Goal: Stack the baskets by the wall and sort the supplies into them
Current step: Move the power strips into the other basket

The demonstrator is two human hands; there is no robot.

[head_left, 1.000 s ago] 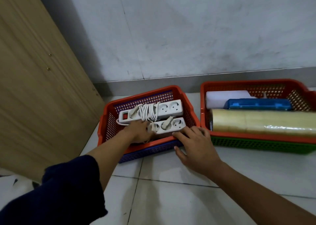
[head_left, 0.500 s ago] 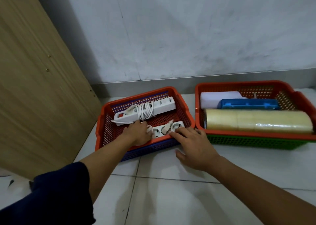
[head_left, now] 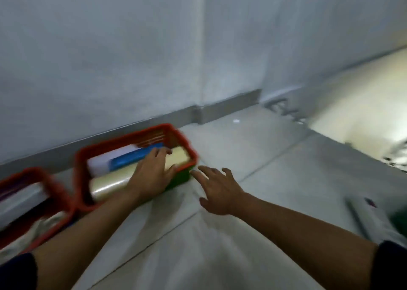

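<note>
Head view, blurred: the red basket (head_left: pixel 82 157), nested in a green basket (head_left: pixel 179 178), lies by the wall with its long axis running left to right. Left hand (head_left: pixel 152 173) rests on the tape roll (head_left: pixel 108 185) inside, fingers loosely together. Right hand (head_left: pixel 217 189), fingers spread, hovers just right of the near right corner, holding nothing

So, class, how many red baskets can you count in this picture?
2. One red basket sits by the wall under the left hand, atop a green one. The other red basket is at the left edge, partly cropped.
</note>
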